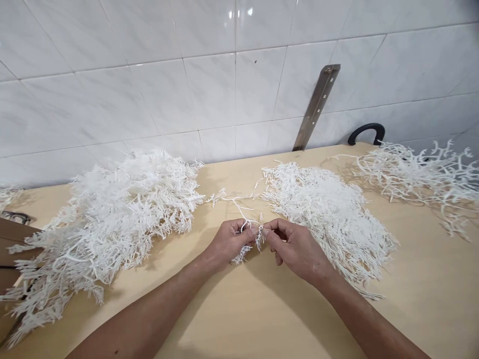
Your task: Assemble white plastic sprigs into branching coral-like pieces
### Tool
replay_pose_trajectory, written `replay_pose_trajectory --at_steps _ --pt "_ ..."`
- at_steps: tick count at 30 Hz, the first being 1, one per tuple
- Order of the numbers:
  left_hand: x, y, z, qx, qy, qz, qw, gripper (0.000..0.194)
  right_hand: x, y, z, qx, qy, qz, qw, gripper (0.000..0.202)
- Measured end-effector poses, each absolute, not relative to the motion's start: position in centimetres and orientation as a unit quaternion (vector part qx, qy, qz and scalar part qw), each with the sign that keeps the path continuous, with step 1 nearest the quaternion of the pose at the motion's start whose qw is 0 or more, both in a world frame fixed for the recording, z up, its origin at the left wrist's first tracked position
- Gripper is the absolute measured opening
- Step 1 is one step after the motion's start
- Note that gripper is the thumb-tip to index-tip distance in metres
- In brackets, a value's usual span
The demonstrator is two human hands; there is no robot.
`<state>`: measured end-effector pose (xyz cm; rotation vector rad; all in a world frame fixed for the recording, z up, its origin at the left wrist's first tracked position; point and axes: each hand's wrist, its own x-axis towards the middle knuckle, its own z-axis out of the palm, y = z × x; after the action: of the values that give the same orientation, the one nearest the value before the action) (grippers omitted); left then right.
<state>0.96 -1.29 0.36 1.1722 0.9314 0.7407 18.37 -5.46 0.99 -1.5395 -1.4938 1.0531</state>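
Note:
Close to the middle of the table, my left hand (pixel 234 242) is closed around a white branched plastic stem (pixel 239 203), whose thin arms reach up and left. My right hand (pixel 290 243) pinches near a small white feathery sprig (pixel 259 240) beside the left fingertips. The fingers hide where sprig and stem meet. A large heap of white feathery branches (pixel 130 204) lies to the left of my hands. A flatter pile of small loose white sprigs (pixel 329 212) lies just right of them.
Bare white branched stems (pixel 422 174) are heaped at the far right. A metal bracket strip (pixel 316 109) leans at the tiled wall (pixel 209 94), near a black curved handle (pixel 368 130). A brown box (pixel 15 244) stands at the left edge of the wooden table (pixel 239 309).

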Motion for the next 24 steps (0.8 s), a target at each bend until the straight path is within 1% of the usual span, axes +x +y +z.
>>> replay_pose_trajectory --at_steps 12,14,18,20,22,24 --pt "0.9 -1.3 0.2 0.541 0.416 0.322 0.656 0.045 18.4 -5.2 0.8 -0.606 -0.582 0.402 0.365 0.025" --pt "1.0 -1.3 0.2 0.538 0.418 0.317 0.659 0.046 18.4 -5.3 0.5 -0.611 -0.601 0.367 0.362 0.023" --pt "1.1 -1.3 0.5 0.547 0.422 0.307 0.654 0.046 17.9 -5.2 -0.3 -0.592 -0.686 0.195 0.375 0.018" --pt "1.1 -1.4 0.6 0.562 0.423 0.311 0.639 0.047 17.5 -5.0 -0.7 -0.581 -0.711 0.133 0.374 0.018" --pt "1.1 -1.5 0.6 0.574 0.42 0.311 0.631 0.047 17.5 -4.7 -1.0 -0.598 -0.706 0.105 0.365 0.018" --pt "1.0 -1.6 0.5 0.58 0.416 0.305 0.631 0.047 18.0 -4.4 -1.0 -0.641 -0.67 0.11 0.358 0.016"
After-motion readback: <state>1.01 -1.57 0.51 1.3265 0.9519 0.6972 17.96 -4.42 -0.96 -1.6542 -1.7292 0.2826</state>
